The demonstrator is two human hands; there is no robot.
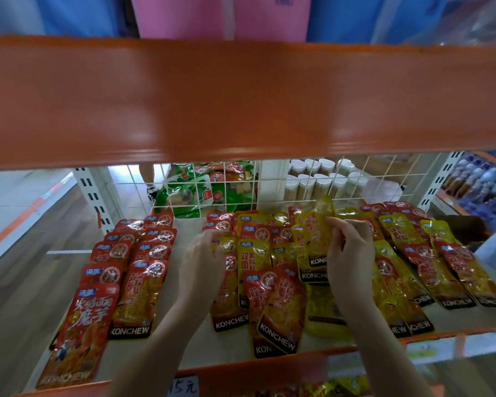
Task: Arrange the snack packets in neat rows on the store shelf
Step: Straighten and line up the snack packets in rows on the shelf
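Red and yellow snack packets cover the white shelf [184, 351]. Two tidy rows of red packets [139, 270] lie at the left. A mixed, overlapping heap of red and yellow packets [267, 282] fills the middle and right. My right hand [348, 253] pinches a yellow packet [317, 227] and lifts it up over the heap. My left hand [201, 262] reaches into the left edge of the heap, fingers on a packet [226, 245] there; its grip is hidden by the back of the hand.
A wide orange beam [241, 101] of the shelf above hangs close overhead. A white wire grid [269, 181] closes the back, with green bags [201, 190] and white jars [318, 181] behind it. An orange front lip [269, 365] carries price tags.
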